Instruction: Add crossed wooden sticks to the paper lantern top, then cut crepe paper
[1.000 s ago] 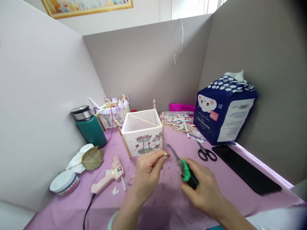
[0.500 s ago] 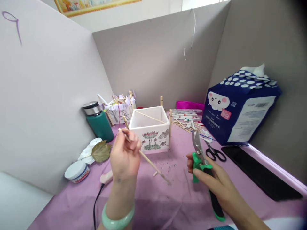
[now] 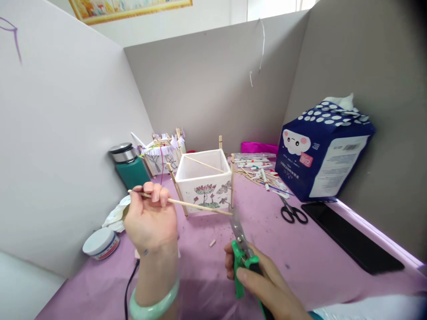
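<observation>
My left hand (image 3: 151,218) pinches a thin wooden stick (image 3: 196,206), which runs out to the right in front of the box. Wrapped around the green and black handles of a pair of pruning shears (image 3: 240,249) is my right hand (image 3: 263,280). The shears' blades point up and meet the stick's right end; whether they touch it I cannot tell. Behind the stick stands an open white box (image 3: 203,189) with lotus drawings, upright sticks at its corners and one stick lying diagonally across its top. A short cut piece of stick (image 3: 212,243) lies on the purple cloth.
At left are a green bottle (image 3: 131,169), a round white tub (image 3: 100,243) and a decorated second box (image 3: 162,160). Scissors (image 3: 293,213), a black phone-like slab (image 3: 350,238), markers (image 3: 253,162) and a blue tissue pack (image 3: 320,155) lie right. Grey panels (image 3: 213,98) surround the table.
My right hand has brought the shears left to the stick's end. My left hand has shifted left, and the stick has swung from slanting downward to nearly level.
</observation>
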{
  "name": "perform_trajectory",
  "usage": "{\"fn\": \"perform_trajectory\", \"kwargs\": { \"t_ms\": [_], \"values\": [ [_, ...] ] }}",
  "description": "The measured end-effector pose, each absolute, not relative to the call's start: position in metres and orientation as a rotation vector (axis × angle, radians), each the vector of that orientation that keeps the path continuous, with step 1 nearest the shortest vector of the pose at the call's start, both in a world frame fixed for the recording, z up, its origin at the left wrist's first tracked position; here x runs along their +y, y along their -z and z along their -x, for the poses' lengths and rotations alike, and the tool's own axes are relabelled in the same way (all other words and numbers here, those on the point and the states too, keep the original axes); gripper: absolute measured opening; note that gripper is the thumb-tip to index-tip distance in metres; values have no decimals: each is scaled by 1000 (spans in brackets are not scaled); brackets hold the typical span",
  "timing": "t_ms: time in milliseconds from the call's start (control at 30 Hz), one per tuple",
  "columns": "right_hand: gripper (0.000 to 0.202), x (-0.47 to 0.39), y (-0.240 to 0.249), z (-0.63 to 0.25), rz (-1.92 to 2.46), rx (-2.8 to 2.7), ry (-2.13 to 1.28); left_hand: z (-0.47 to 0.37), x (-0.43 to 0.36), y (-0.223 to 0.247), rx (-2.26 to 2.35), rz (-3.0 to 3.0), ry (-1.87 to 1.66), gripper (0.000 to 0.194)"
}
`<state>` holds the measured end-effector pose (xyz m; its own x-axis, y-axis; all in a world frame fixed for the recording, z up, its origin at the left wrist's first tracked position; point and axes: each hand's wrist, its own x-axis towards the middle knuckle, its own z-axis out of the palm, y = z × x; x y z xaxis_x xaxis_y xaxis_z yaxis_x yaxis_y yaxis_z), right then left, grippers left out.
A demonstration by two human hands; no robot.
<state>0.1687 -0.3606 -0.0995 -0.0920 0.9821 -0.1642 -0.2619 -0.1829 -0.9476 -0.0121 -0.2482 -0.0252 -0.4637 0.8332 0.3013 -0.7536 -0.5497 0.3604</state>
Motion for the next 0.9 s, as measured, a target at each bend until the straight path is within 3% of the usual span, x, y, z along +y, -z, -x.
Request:
{"fn": "perform_trajectory", "kwargs": {
  "t_ms": [900],
  "values": [
    [38,-348,103,-156,1122,-997,-1398,-2,-269,34,273,-639,-2206,24]
  ]
}}
